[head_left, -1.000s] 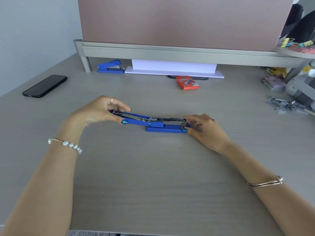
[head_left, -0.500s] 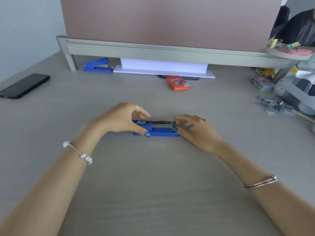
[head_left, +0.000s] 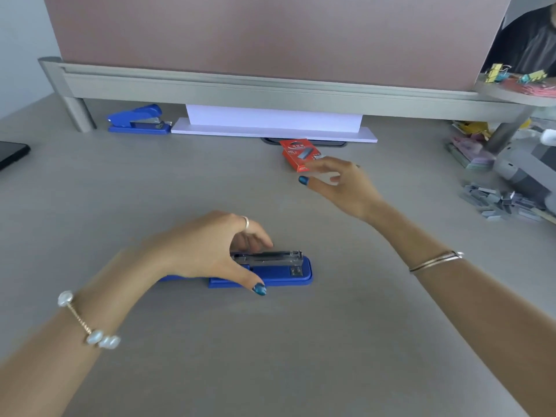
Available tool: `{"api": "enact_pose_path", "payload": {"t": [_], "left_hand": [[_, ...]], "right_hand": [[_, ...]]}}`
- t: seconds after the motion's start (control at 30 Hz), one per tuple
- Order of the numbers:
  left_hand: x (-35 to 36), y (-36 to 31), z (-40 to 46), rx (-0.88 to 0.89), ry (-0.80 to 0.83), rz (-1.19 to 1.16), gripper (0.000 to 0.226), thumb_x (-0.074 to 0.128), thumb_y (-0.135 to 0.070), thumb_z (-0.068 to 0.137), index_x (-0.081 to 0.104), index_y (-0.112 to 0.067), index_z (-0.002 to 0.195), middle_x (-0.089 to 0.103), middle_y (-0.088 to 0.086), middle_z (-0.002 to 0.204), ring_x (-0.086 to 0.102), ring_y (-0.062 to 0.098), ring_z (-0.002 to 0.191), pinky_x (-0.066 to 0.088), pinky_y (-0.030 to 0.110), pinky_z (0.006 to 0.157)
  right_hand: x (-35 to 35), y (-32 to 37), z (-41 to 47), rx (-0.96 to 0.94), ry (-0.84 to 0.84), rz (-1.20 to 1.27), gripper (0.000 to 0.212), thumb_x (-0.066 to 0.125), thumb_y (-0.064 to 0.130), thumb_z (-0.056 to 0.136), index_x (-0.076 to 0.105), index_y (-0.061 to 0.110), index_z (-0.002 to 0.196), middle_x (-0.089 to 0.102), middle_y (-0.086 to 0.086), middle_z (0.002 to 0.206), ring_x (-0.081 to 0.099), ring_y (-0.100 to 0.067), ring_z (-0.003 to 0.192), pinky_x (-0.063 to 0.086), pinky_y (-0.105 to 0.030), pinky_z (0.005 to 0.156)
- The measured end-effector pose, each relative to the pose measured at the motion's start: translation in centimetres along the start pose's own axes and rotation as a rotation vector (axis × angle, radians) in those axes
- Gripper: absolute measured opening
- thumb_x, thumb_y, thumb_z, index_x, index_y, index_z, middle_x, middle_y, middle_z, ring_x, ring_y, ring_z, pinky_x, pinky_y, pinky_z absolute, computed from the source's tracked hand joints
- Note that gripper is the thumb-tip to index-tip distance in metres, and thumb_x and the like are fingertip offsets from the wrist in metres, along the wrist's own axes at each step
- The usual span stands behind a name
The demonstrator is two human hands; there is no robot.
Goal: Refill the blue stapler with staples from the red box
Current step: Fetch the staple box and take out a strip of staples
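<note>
The left hand (head_left: 210, 251) rests on the opened stapler (head_left: 270, 270) near the table's (head_left: 301, 356) middle, fingers curled loosely over its rear, thumb against the base's near side; whether they actually clamp it I cannot tell. The metal staple channel lies exposed, so the opening looks done; if staples sit in it is unclear. Loading and closing remain. Farther right, toward the far edge, the right hand (head_left: 343, 188), fingers spread, is almost at the red box (head_left: 298, 153), which looks closed; contents hidden.
</note>
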State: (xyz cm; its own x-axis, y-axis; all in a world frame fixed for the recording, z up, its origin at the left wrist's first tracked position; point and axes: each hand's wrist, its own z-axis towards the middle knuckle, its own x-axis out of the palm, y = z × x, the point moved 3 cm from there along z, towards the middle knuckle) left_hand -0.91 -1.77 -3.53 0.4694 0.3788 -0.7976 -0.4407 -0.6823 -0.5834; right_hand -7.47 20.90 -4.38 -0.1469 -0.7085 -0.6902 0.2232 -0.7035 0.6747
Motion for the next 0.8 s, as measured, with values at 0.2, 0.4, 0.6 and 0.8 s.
{"api": "enact_pose_path", "payload": {"t": [0.2, 0.4, 0.6, 0.8], "left_hand": [[0.3, 1.2, 0.3, 0.045, -0.009, -0.017, 0.042, 0.082, -0.043, 0.058, 0.062, -0.042, 0.095, 0.059, -0.024, 0.093, 0.056, -0.005, 0.089, 0.043, 0.009, 0.071], [0.5, 1.4, 0.6, 0.063, 0.007, -0.012, 0.040, 0.079, -0.045, 0.060, 0.061, -0.043, 0.096, 0.055, -0.029, 0.099, 0.055, 0.000, 0.092, 0.045, 0.016, 0.074], [0.4, 1.0, 0.3, 0.073, 0.007, 0.016, 0.042, 0.078, -0.048, 0.060, 0.059, -0.045, 0.097, 0.056, -0.024, 0.097, 0.052, -0.002, 0.094, 0.044, 0.015, 0.074], [0.9, -0.9, -0.5, 0.126, -0.020, 0.089, 0.055, 0.072, -0.065, 0.056, 0.057, -0.044, 0.104, 0.050, -0.025, 0.107, 0.039, -0.006, 0.108, 0.038, 0.014, 0.085]], "right_hand": [[3.3, -3.8, 6.2, 0.043, -0.105, -0.217, 0.042, 0.069, 0.039, 0.069, 0.061, 0.022, 0.107, 0.060, -0.005, 0.118, 0.048, -0.031, 0.114, 0.037, -0.029, 0.089], [3.8, -4.2, 7.2, 0.066, -0.171, -0.232, 0.032, 0.066, 0.028, 0.072, 0.062, 0.018, 0.102, 0.060, -0.011, 0.116, 0.049, -0.038, 0.108, 0.037, -0.031, 0.088], [2.2, -2.7, 4.6, 0.102, -0.184, -0.163, 0.029, 0.067, 0.024, 0.072, 0.064, 0.020, 0.101, 0.056, -0.011, 0.115, 0.048, -0.035, 0.106, 0.036, -0.028, 0.085], [-0.7, 0.4, -3.4, 0.065, -0.150, -0.095, 0.027, 0.069, 0.019, 0.072, 0.065, 0.022, 0.098, 0.055, -0.005, 0.108, 0.051, -0.029, 0.103, 0.041, -0.032, 0.088]]}}
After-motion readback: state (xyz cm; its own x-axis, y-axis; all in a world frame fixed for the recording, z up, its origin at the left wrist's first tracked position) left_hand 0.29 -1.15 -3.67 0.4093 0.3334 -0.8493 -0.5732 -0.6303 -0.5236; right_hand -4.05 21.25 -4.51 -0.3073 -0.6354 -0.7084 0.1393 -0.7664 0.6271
